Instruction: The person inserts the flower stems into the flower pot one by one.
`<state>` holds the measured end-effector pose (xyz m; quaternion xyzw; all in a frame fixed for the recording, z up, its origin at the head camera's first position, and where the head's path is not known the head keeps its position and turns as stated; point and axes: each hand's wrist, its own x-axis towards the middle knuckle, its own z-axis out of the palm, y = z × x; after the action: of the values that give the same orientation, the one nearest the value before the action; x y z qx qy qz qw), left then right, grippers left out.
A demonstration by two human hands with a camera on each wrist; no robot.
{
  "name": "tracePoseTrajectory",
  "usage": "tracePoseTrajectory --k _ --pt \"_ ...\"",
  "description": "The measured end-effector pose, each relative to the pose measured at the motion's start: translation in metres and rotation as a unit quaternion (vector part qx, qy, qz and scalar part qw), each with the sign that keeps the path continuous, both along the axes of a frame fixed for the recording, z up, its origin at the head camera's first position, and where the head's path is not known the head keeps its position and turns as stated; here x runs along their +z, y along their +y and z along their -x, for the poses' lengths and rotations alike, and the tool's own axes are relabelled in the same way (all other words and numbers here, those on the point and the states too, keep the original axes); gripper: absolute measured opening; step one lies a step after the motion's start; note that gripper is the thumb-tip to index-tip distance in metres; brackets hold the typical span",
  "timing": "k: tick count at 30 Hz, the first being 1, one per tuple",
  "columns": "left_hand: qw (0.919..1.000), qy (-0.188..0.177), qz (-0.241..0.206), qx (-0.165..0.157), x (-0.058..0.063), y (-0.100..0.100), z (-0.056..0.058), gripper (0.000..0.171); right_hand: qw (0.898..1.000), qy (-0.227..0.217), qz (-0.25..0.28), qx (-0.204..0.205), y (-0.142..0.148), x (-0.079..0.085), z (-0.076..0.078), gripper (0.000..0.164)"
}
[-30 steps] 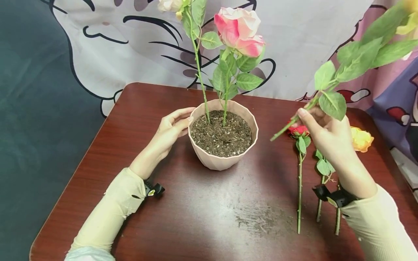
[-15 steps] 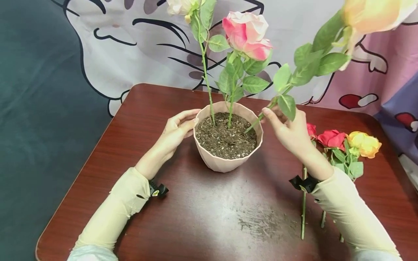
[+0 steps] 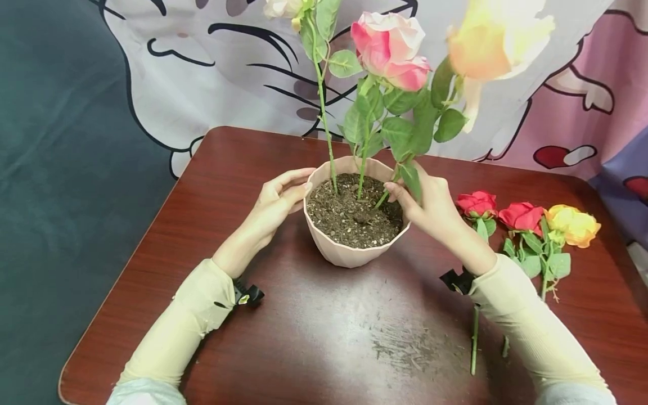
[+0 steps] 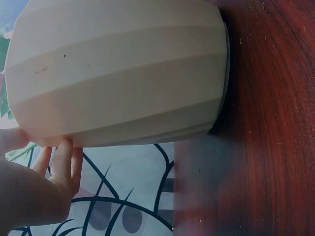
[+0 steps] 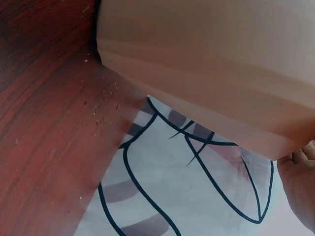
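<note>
A pale pink faceted flowerpot (image 3: pixel 349 254) filled with dark soil (image 3: pixel 349 222) stands on the table. My left hand (image 3: pixel 273 205) rests against its left side, thumb tip near the rim and fingers on the outer wall, as the left wrist view also shows. Over the pot's right rim, my right hand (image 3: pixel 430 199) pinches the green stem of a peach-yellow rose (image 3: pixel 478 48) between thumb and fingers. That stem's lower end meets the soil at a slant. A pink-and-white rose (image 3: pixel 390 50) and a whitish rose (image 3: pixel 283 8) stand upright in the soil.
Two red roses (image 3: pixel 521 215) and a yellow rose (image 3: pixel 574 225) lie on the right of the brown table (image 3: pixel 283 349). Soil crumbs (image 3: pixel 410 349) are scattered in front of the pot. Behind hangs a printed cat cloth (image 3: pixel 172 90).
My right hand has carried the peach-yellow rose left from above the lying roses to the pot, its stem end now at the soil. My left hand stays on the pot.
</note>
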<state>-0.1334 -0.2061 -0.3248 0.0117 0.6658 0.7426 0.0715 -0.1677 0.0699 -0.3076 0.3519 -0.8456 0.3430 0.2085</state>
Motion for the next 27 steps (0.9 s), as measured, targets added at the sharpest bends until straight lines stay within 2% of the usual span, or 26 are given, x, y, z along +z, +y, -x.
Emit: tracePoseTrajectory --k 7,11,15,23,27 --pt "1.0 0.001 0.003 0.002 0.002 -0.001 -0.002 0.038 0.997 0.044 -0.037 0.06 0.003 0.002 0.005 0.02" --pt "1.0 0.002 0.003 0.004 0.003 0.0 -0.003 0.038 0.99 0.066 -0.064 0.111 0.004 0.004 0.01 0.032" --pt "1.0 0.004 0.0 0.0 0.003 0.0 -0.002 0.038 0.984 0.055 -0.09 0.142 0.004 0.009 0.015 0.016" --pt "1.0 0.001 0.003 0.001 0.002 -0.002 -0.003 0.038 0.984 0.025 -0.102 0.147 -0.002 0.009 0.017 0.015" --pt "1.0 0.001 0.003 0.001 0.001 0.0 -0.002 0.038 0.987 0.026 -0.097 0.123 -0.002 0.004 0.015 0.014"
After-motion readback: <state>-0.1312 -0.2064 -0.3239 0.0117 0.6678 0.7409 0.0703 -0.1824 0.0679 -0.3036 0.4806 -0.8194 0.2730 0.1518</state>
